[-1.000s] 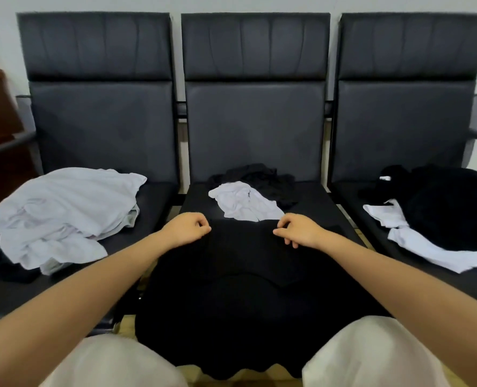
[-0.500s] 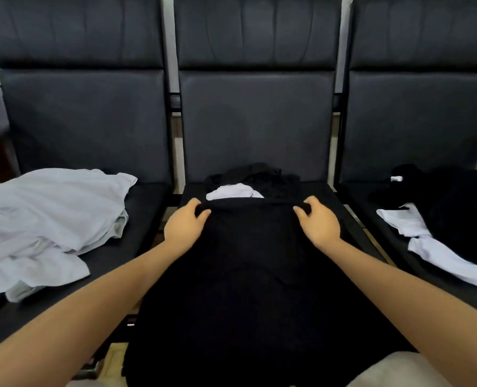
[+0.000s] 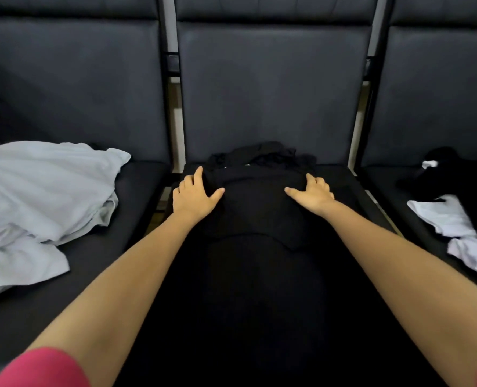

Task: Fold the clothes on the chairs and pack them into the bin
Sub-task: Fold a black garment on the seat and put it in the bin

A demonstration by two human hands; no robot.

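Pale grey cloth (image 3: pixel 36 208) sits heaped and unfolded on the left chair (image 3: pixel 72 88), so nothing is done over there yet. Moving in, the left hand (image 3: pixel 194 195) lies flat on the black garment (image 3: pixel 259 219), fingers spread and straight, thumb angled inward, pressing near the far left edge. That garment is laid out over the middle chair (image 3: pixel 273 88) seat and runs down toward the camera; it looks part-folded at best, with one fold edge showing across its middle. Behind it, against the backrest, another dark bundle (image 3: pixel 259 153) waits crumpled. The right hand (image 3: pixel 311 195) mirrors the left, open, fingers splayed, flattening the far right side. On the right chair (image 3: pixel 438 88), a black heap (image 3: pixel 455 174) and white cloth (image 3: pixel 449 227) lie tangled, untouched. Count it up: three chairs, two hands, at least five lots of clothing. No bin in view, nothing packed, so my read is early going, with the first piece being smoothed and everything else left to fold.
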